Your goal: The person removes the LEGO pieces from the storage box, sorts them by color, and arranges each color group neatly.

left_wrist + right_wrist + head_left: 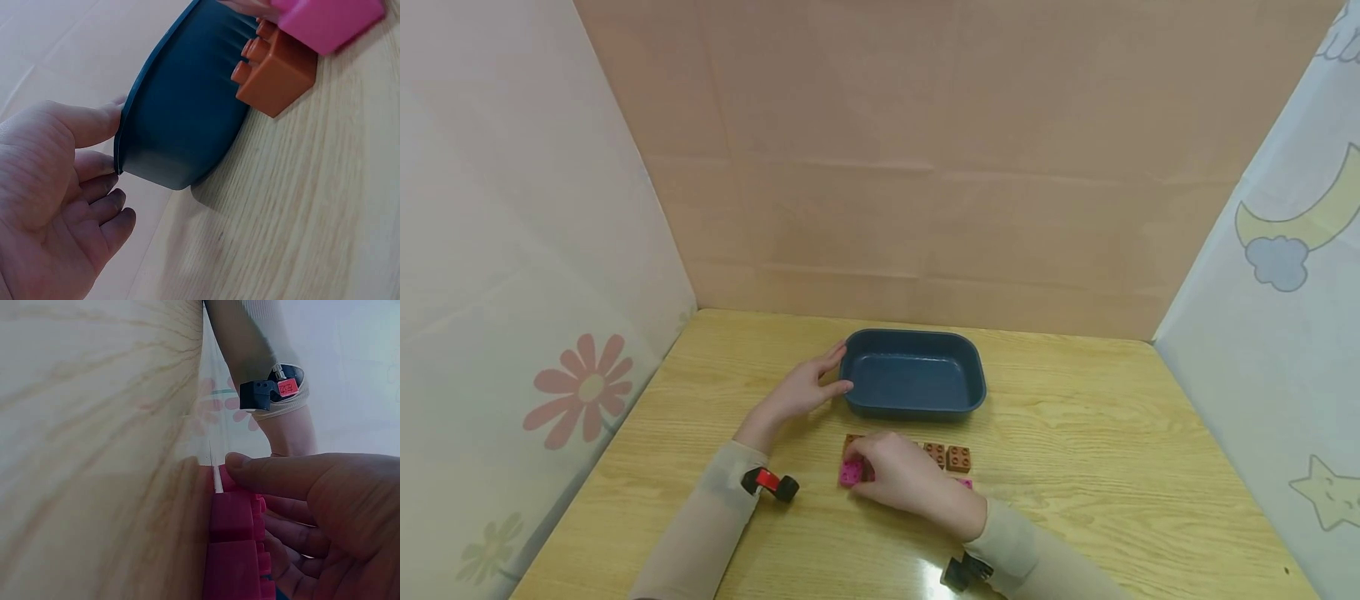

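A dark blue rectangular tub [917, 414] stands on the wooden table. My left hand [801, 390] holds the tub's left end, thumb and fingers at the rim, as the left wrist view also shows. In front of the tub, my right hand [904, 477] pinches a pink toy brick [851, 473] at the left end of the front row. More pink bricks [232, 569] line up beside it in the right wrist view. Behind them runs a row of brown bricks [958, 458] with studs on top, partly hidden by my right hand.
The light wooden table [1075, 433] meets a tan paper backdrop [925, 208] at the back. White patterned sheets [1285, 350] rise along both sides. Each sleeve carries a strapped-on black camera [771, 483].
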`<state>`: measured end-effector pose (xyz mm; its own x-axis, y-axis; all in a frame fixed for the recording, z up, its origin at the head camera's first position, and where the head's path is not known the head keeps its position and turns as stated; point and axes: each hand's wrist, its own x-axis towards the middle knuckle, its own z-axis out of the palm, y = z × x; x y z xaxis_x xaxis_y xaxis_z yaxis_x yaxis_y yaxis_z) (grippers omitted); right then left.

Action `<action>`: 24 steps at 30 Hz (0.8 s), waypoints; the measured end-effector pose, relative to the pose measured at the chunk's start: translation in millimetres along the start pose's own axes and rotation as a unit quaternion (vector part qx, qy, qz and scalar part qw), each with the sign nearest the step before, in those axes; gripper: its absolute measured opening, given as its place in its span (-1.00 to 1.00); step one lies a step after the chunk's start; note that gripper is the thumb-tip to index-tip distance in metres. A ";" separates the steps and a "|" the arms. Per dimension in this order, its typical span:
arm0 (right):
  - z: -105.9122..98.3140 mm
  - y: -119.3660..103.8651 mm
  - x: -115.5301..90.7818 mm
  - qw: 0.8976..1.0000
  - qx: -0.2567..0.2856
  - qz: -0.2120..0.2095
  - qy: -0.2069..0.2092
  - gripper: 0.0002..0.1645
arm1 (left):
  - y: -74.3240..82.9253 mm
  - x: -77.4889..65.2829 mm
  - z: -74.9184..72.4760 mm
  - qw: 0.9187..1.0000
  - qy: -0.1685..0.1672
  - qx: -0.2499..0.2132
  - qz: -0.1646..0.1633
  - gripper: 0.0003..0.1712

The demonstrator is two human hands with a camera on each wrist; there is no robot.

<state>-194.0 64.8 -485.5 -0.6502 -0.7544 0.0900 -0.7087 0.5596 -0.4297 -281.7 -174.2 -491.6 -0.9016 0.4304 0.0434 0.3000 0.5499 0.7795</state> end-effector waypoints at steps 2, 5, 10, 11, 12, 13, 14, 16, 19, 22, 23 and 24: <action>0.1 -0.2 -0.3 1.000 -0.002 -0.001 0.000 -0.64 | -0.9 0.4 0.4 1.000 -0.001 0.002 0.003 -0.06; 0.5 -0.4 -0.9 1.000 -0.005 -0.001 0.000 -0.64 | -2.5 1.4 1.4 1.000 -0.002 0.005 0.006 -0.07; 0.2 -1.0 -1.6 1.000 -0.006 -0.001 0.001 -0.65 | -3.5 2.6 2.6 1.000 -0.001 0.003 0.008 -0.07; -0.1 -1.4 -1.5 1.000 -0.007 -0.002 0.003 -0.65 | -3.4 2.6 2.5 1.000 -0.001 0.003 0.008 -0.07; -0.5 -1.5 -1.8 1.000 -0.007 -0.003 0.004 -0.65 | -2.9 2.8 2.6 1.000 -0.002 0.002 0.008 -0.07; -1.0 -1.6 -2.1 1.000 -0.006 -0.003 0.005 -0.65 | -2.3 3.1 2.6 1.000 -0.002 0.001 0.007 -0.07; -1.9 -1.7 -2.4 1.000 -0.003 -0.003 0.006 -0.66 | -1.8 3.5 2.6 1.000 -0.002 0.001 0.006 -0.07; -5.0 -1.9 -3.3 1.000 0.005 -0.003 0.011 -0.66 | -1.4 3.8 2.6 1.000 -0.002 0.001 0.004 -0.07; -13.4 -1.0 -6.8 0.999 0.017 0.001 0.028 -0.64 | -1.3 2.7 2.9 1.000 -0.002 0.008 0.003 -0.07; -26.3 4.2 -13.6 0.997 0.034 0.003 0.067 -0.60 | -2.3 -0.6 3.5 1.000 -0.003 0.013 0.006 -0.07; -31.5 7.2 -16.3 0.996 0.040 0.004 0.084 -0.61 | -3.0 -2.0 3.8 1.000 -0.003 0.013 0.006 -0.07; -37.1 10.7 -19.2 0.994 0.047 0.005 0.101 -0.62 | -3.8 -3.6 3.9 1.000 -0.001 0.012 0.006 -0.07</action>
<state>-199.3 98.0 -458.5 -0.7059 -0.6592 0.2592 -0.6788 0.5250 -0.5135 -278.4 -175.1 -497.1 -0.8972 0.4388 0.0504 0.3176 0.5615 0.7641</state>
